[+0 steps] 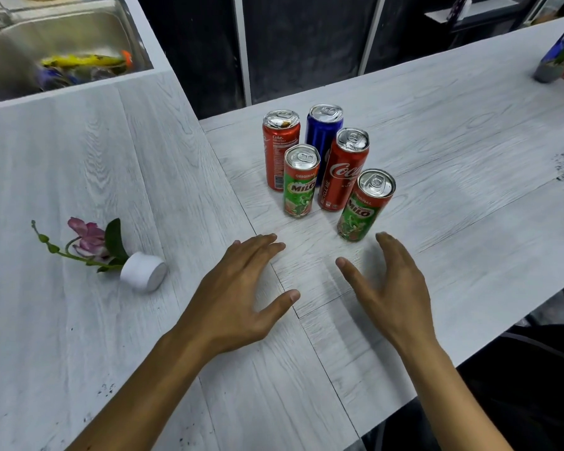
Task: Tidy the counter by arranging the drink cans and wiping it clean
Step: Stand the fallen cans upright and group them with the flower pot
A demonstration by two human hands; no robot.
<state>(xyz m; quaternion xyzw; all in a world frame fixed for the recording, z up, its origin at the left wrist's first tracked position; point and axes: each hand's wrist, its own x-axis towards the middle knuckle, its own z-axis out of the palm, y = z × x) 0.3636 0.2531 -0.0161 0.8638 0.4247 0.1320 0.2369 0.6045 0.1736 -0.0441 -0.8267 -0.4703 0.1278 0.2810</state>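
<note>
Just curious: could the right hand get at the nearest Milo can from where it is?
Probably yes: the right hand is open, the nearest Milo can stands just beyond its fingertips, and nothing lies between them.

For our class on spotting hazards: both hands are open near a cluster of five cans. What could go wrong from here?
1. The cans stand tightly packed; nudging the near Milo can with the right hand may topple its neighbours.
2. The rear Coke can looks opened, so it may spill.
3. Wiping near the left hand could roll the tipped flower pot.
</note>
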